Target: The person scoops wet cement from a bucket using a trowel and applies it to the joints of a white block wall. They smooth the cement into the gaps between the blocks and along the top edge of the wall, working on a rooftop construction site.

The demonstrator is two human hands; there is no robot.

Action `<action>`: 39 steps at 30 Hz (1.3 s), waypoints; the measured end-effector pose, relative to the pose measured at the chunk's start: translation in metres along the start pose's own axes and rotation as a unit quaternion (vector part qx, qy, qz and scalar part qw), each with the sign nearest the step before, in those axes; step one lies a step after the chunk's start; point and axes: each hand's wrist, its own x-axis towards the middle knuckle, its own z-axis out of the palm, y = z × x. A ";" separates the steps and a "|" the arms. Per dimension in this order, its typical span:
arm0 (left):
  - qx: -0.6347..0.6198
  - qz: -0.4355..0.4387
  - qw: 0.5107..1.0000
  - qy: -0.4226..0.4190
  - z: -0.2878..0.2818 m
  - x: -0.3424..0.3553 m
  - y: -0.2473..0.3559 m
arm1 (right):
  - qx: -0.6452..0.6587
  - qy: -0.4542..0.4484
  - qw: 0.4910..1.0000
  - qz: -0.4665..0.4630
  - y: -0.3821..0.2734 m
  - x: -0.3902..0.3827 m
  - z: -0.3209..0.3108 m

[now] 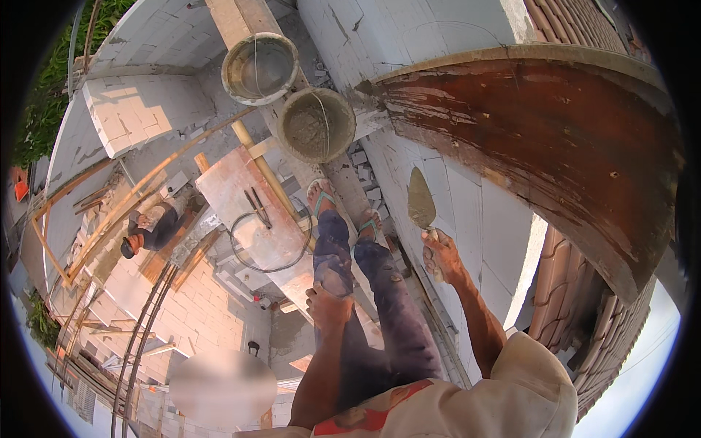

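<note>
On the right, against the backdrop of a pale wall (pixel 469 208), the trowel (pixel 420 198) is held, its handle wrapped by the right hand (pixel 442 257); the left hand's (pixel 328 305) grip cannot be told. The blade is probably best kept level.

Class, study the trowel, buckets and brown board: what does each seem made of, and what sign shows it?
Trowel: probably metal, dull and grey-smeared; the thin, pointed blade suggests it.
Buckets: perhaps plastic, matte and crusted; round walls and thin handles fit, though metal is possible.
Board: likely plywood, red-brown, scuffed; a broad sheet with a paler edge.
</note>
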 end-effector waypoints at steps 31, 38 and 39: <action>-0.765 0.016 0.643 0.040 -0.021 0.380 0.168 | -0.070 0.107 0.991 0.030 0.185 -0.004 -0.019; -0.689 0.132 0.705 0.105 -0.100 0.125 0.120 | -0.443 0.157 0.823 -0.319 0.076 -0.070 0.000; -0.674 0.135 0.719 0.098 -0.111 0.090 0.105 | -0.457 0.147 0.811 -0.334 0.048 -0.086 0.009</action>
